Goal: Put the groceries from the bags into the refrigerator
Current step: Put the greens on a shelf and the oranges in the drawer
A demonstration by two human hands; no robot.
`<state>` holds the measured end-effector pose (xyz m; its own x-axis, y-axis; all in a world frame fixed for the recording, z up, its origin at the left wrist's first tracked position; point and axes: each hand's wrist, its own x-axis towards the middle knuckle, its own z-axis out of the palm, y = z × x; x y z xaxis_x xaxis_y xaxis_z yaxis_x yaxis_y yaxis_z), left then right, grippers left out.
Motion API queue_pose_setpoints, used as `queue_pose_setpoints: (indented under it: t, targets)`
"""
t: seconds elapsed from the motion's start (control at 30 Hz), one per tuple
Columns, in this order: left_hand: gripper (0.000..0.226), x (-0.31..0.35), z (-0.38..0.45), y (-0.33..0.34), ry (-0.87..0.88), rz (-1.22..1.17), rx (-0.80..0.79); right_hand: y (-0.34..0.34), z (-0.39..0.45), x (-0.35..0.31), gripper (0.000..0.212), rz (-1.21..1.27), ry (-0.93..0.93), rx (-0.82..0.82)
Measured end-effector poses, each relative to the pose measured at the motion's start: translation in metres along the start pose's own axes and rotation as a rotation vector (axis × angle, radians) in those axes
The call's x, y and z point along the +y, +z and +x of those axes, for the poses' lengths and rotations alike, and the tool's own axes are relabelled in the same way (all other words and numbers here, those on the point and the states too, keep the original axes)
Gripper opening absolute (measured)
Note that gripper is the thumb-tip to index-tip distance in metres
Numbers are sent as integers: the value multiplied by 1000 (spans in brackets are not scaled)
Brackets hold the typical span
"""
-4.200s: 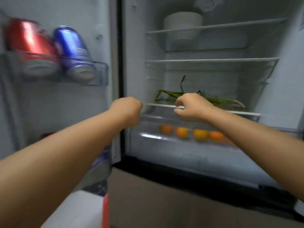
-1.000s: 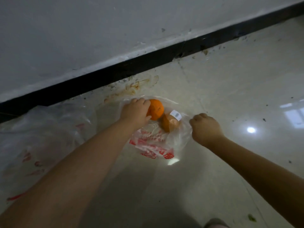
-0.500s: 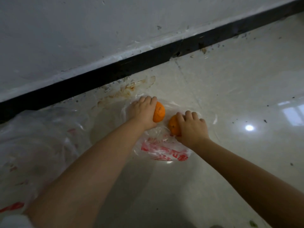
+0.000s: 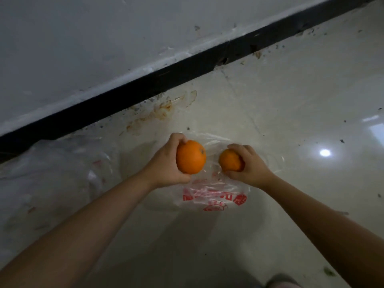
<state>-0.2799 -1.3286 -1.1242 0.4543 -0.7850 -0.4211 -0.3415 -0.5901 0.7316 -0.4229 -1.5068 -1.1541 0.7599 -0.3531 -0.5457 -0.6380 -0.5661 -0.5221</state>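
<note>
I look down at a tiled floor beside a wall. My left hand (image 4: 166,163) grips a large orange (image 4: 190,157), held above the floor. My right hand (image 4: 250,166) grips a smaller orange (image 4: 230,160) just to its right. Under both hands lies a flat, clear plastic bag (image 4: 216,196) with red print, apparently empty. The refrigerator is out of view.
A second crumpled clear bag (image 4: 62,167) lies at the left against the wall. A black skirting strip (image 4: 187,67) runs diagonally along the grey wall. The glossy floor (image 4: 291,100) shows stains near the skirting and a light reflection at the right. A shoe tip (image 4: 284,282) shows at the bottom.
Earlier both hands were at the refrigerator drawer. Since then they reached into the bag on the floor, each closed on an orange, and have now lifted the oranges out of it.
</note>
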Motion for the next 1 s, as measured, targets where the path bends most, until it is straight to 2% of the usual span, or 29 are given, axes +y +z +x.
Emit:
queue_pose_setpoints:
  t: [0.07, 0.13, 0.2, 0.3, 0.4, 0.5, 0.6, 0.7, 0.83, 0.9, 1.0]
  targets:
    - [81, -8, -2, 8, -37, -22, 8, 6, -8, -2, 73, -282, -99, 11]
    - [82, -12, -1, 14, 6, 120, -32, 12, -10, -3, 71, -606, -153, 99]
    - [81, -15, -2, 20, 35, 275, -93, 12, -11, -12, 72, -775, -140, 153]
    - [72, -18, -7, 33, -34, 313, -103, 8, -10, -21, 73, -873, -122, 73]
    - [67, -20, -13, 37, -63, 413, -91, 7, -9, -18, 68, -770, -108, 41]
    - [81, -17, -12, 38, 7, 630, -179, 3, -9, -21, 71, -721, -79, 66]
    - [73, -5, -6, 39, 20, 750, -203, -6, -13, -23, 79, -599, -42, 69]
    - [69, 11, -11, 34, -46, 677, -140, -22, -22, -28, 81, -442, -14, 82]
    - [73, 66, -38, 3, -72, 545, -17, -59, -55, -59, 75, -19, 99, 76]
    - [74, 104, -54, -20, -98, 497, -2, -87, -80, -80, 71, 140, 113, 20]
    - [74, 158, -84, -53, -160, 445, -18, -128, -122, -106, 67, 236, 140, -52]
